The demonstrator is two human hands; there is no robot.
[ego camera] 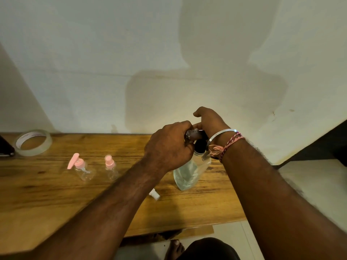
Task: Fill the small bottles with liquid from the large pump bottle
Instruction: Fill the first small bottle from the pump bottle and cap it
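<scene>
Both hands meet above the large pump bottle (pixel 189 173), which stands tilted on the wooden table (pixel 56 194), right of centre and near the wall (pixel 112 53). That pale wall fills the upper half of the view and carries the person's broad shadow. The table runs from the left edge to a pale floor (pixel 309 184) on the right, where a dark ledge (pixel 323 145) slants down. At the bottom edge a bare foot (pixel 175 248) shows under the table's near edge.

On the far left of the table lies a roll of clear tape (pixel 33 142), just beside a dark object (pixel 5 147) cut off by the frame. Two small bottles stand well left of the pump bottle: a clear one with a pink pump top (pixel 82 168), and next to it a clear one with a pink spray top (pixel 111 168). A small white cap (pixel 155 194) lies on the wood just left of the pump bottle's base, partly hidden by the left forearm.

The left hand (pixel 169 147) has its fingers curled round a small clear bottle (pixel 193 135), held at the black pump head (pixel 200 145). The right hand (pixel 208 121) sits behind and over the pump head with fingers bent; the left hand and the wrist hide its fingertips, so whether it grips or only presses the pump cannot be told. A metal bangle (pixel 221 134) and pink thread bands (pixel 228 147) circle the right wrist.
</scene>
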